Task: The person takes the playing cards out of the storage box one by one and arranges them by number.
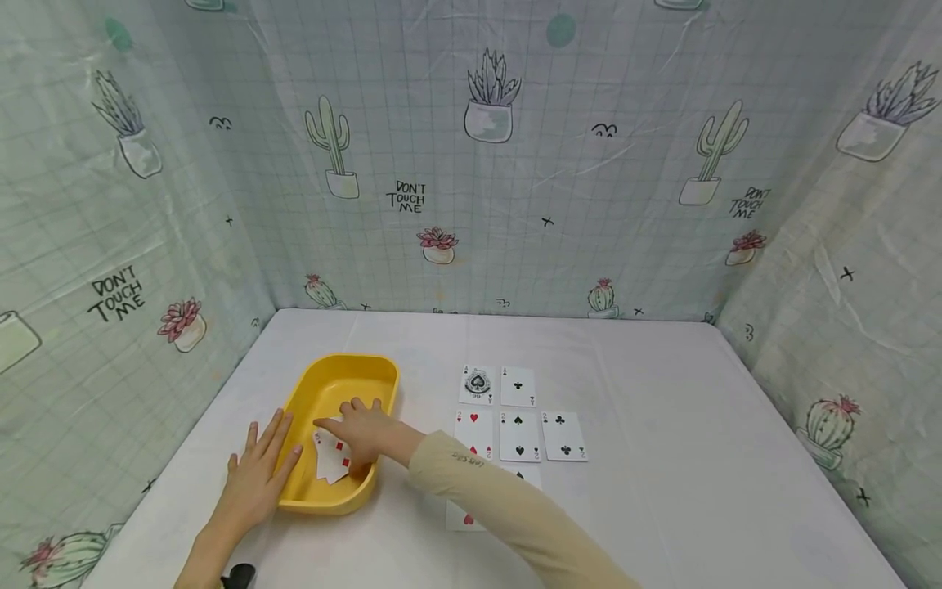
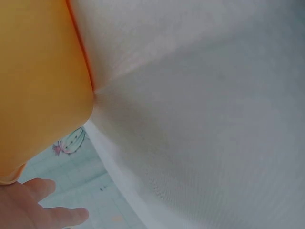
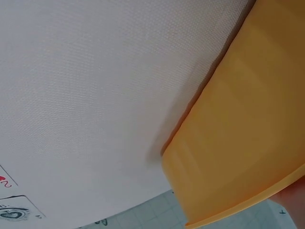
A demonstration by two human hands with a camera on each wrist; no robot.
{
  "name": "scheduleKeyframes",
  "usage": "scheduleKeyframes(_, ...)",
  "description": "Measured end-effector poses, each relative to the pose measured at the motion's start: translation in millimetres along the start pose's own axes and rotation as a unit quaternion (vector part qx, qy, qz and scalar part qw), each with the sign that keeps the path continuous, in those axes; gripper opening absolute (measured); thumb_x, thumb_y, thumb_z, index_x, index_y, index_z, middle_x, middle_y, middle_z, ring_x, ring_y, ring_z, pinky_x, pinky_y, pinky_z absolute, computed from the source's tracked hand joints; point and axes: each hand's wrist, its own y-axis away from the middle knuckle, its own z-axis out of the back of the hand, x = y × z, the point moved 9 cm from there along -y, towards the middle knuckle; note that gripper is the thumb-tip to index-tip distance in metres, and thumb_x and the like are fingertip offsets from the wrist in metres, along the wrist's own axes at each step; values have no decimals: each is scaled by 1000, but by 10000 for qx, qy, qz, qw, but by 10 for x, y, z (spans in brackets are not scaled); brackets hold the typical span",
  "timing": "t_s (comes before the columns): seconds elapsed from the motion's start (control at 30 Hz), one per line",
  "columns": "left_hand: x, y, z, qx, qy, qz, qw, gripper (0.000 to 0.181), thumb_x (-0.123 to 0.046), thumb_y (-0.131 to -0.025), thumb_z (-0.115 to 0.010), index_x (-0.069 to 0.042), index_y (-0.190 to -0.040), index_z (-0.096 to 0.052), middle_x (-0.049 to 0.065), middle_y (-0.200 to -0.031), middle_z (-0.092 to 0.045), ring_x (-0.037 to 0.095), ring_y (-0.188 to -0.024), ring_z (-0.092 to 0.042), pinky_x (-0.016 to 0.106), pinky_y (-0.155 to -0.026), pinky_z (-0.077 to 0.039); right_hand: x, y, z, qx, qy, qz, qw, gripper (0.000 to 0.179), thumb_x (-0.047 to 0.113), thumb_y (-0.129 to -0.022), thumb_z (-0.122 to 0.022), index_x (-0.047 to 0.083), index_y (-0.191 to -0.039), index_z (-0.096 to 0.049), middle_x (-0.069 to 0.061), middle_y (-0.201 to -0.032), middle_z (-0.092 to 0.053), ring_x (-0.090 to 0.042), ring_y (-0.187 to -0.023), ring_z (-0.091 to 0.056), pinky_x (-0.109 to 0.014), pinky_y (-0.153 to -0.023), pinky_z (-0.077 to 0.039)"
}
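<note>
My left hand (image 1: pixel 256 478) rests on the near left side of a yellow tray (image 1: pixel 290 491), fingers spread over its rim; in the left wrist view, two of its fingers (image 2: pixel 66 217) stick out beside the tray wall. Inside the tray, my right hand (image 1: pixel 366 433) reaches over white playing cards (image 1: pixel 331 458) showing red diamonds. Its fingers are spread, with one fingertip at the cards' upper edge. The hand covers part of the cards, and its sleeve crosses the tray's right rim. In the right wrist view, the tray wall (image 3: pixel 238 133) hides most of the hand.
Right of the tray, playing cards lie face up in rows: an ace of spades (image 1: pixel 477 384) and ace of clubs (image 1: pixel 518 387), then twos including a two of clubs (image 1: pixel 565 438). My right sleeve (image 1: pixel 500 499) covers some lower cards. Patterned cloth (image 1: pixel 515 204) hangs behind the white table (image 1: pixel 677 458).
</note>
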Motion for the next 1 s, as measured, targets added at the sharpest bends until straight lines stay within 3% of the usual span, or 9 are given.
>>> scheduleKeyframes(0.2, 13, -7, 4, -42, -16, -11, 10000, 57, -41, -96, -29, -14, -144, -14, 15, -149, -15, 48, -133, -3, 78, -87, -11, -26, 27, 56, -95, -171, 71, 9998, 90, 47, -65, -74, 46, -137, -20, 6, -139, -33, -14, -127, -31, -43, -107, -29)
scheduleKeyframes(0.53, 4, -8, -2, 10, -36, 25, 10000, 57, -41, -96, -29, -15, -144, -13, 14, -150, -14, 48, -133, -4, 77, -88, -11, -75, 31, 50, -191, -22, 33, 9998, 85, 55, -67, -68, 46, -136, -21, 10, -138, -32, -14, -125, -33, -45, -104, -30)
scheduleKeyframes(0.77, 5, -17, -15, -8, -48, 28, 10000, 58, -40, -95, -30, -15, -144, -13, 15, -149, -15, 48, -133, -4, 77, -87, -11, -151, 40, 120, -487, 189, 36, 9986, 86, 63, -64, -65, 44, -137, -22, 12, -134, -37, -15, -120, -34, -42, -101, -32)
scheduleKeyframes(1.0, 12, -24, -24, -21, -50, 41, 10000, 58, -40, -95, -32, -15, -144, -13, 15, -149, -15, 48, -134, -3, 77, -88, -11, -266, 76, 217, -739, 422, 28, 9964, 87, 68, -65, -60, 42, -138, -21, 8, -136, -36, -22, -128, -32, -46, -103, -32)
